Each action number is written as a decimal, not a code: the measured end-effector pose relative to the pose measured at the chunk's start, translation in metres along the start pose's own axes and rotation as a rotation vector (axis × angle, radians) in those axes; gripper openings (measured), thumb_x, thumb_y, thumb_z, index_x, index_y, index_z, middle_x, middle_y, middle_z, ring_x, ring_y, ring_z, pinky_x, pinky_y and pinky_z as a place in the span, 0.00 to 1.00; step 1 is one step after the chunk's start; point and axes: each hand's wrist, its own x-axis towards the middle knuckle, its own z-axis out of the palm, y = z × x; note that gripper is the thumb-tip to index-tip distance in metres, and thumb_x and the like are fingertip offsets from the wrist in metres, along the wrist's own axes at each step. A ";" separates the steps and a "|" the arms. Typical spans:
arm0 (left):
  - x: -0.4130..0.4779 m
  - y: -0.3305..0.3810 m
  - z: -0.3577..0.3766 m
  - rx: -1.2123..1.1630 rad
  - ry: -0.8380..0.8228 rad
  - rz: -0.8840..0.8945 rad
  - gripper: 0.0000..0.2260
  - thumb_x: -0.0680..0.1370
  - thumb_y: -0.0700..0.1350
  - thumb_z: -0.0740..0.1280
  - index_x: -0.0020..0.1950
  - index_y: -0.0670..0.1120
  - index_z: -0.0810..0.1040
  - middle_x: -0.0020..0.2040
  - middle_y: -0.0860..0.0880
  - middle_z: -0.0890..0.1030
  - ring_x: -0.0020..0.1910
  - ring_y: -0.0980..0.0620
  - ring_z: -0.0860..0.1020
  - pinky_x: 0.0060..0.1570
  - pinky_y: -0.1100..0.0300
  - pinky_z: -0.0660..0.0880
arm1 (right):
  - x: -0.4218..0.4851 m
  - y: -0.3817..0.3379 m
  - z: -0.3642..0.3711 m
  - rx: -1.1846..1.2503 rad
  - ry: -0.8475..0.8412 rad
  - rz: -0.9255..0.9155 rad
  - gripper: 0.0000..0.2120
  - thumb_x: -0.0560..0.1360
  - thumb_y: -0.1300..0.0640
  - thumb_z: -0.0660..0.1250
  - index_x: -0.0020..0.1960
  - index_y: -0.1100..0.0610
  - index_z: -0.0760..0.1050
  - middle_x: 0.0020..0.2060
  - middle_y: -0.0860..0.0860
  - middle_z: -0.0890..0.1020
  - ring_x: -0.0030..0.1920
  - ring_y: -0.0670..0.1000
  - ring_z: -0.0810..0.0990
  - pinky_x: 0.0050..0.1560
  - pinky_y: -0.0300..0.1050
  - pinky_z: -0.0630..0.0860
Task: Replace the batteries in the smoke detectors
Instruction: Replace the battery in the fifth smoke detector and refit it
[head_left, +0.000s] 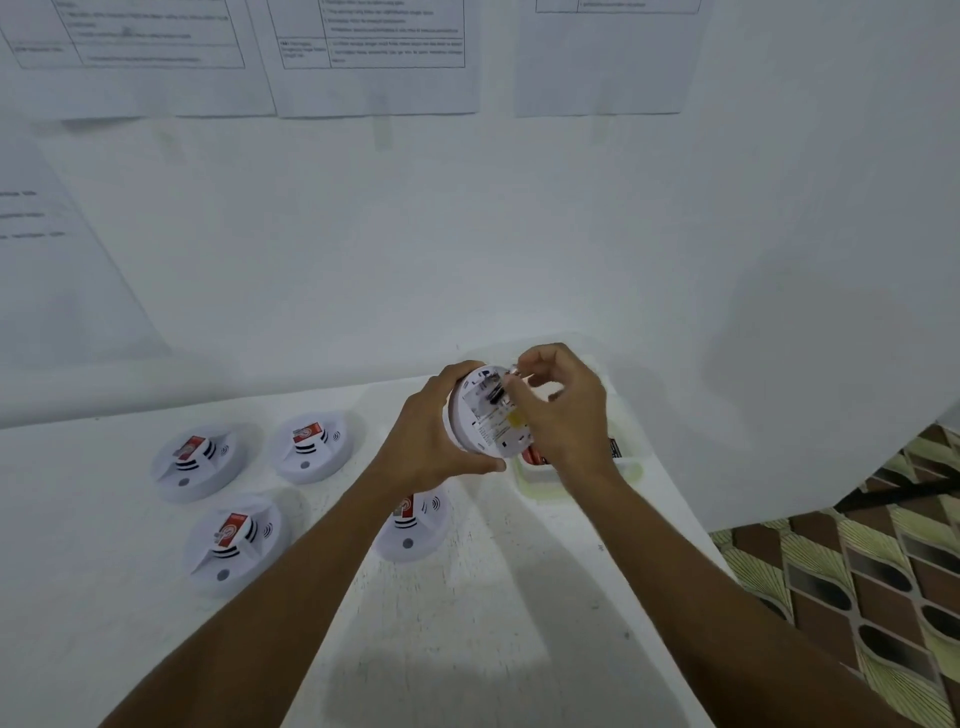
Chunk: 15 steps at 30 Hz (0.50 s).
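Note:
My left hand (434, 434) grips a round white smoke detector (480, 415) by its rim, held above the table with its back turned toward me. The open back shows a dark battery bay and printed labels. My right hand (563, 415) is at the detector's upper right edge, fingertips pinched on a small part near the battery bay; what it pinches is too small to tell. Several more white detectors lie face up on the white table (519, 597), among them the detector at the far left (195, 460), the far middle detector (311, 444) and the near left detector (231, 540).
A pale yellow-green tray (535, 480) holding red and black batteries sits behind my right hand. Another detector (410, 525) lies partly under my left forearm. A white wall with taped printed sheets stands close behind. The table's right edge drops to patterned floor (857, 597).

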 end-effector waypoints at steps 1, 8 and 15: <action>0.001 0.000 -0.002 -0.011 0.008 -0.005 0.42 0.57 0.54 0.83 0.67 0.58 0.67 0.61 0.60 0.76 0.60 0.57 0.76 0.59 0.55 0.77 | 0.006 0.002 -0.008 0.011 0.006 0.010 0.06 0.71 0.60 0.74 0.46 0.54 0.78 0.41 0.44 0.83 0.42 0.42 0.79 0.42 0.34 0.74; 0.009 0.002 -0.003 -0.021 0.011 -0.026 0.43 0.56 0.53 0.82 0.67 0.58 0.67 0.62 0.60 0.75 0.62 0.56 0.74 0.62 0.50 0.74 | 0.052 0.056 -0.088 -0.884 -0.423 -0.059 0.05 0.72 0.49 0.73 0.41 0.45 0.77 0.36 0.39 0.81 0.44 0.42 0.78 0.52 0.47 0.65; 0.010 0.006 0.012 -0.029 -0.018 -0.045 0.43 0.57 0.53 0.82 0.69 0.55 0.67 0.63 0.57 0.75 0.62 0.55 0.74 0.61 0.49 0.75 | 0.060 0.081 -0.094 -1.163 -0.530 -0.132 0.07 0.76 0.43 0.66 0.44 0.45 0.78 0.38 0.43 0.84 0.44 0.45 0.77 0.50 0.48 0.55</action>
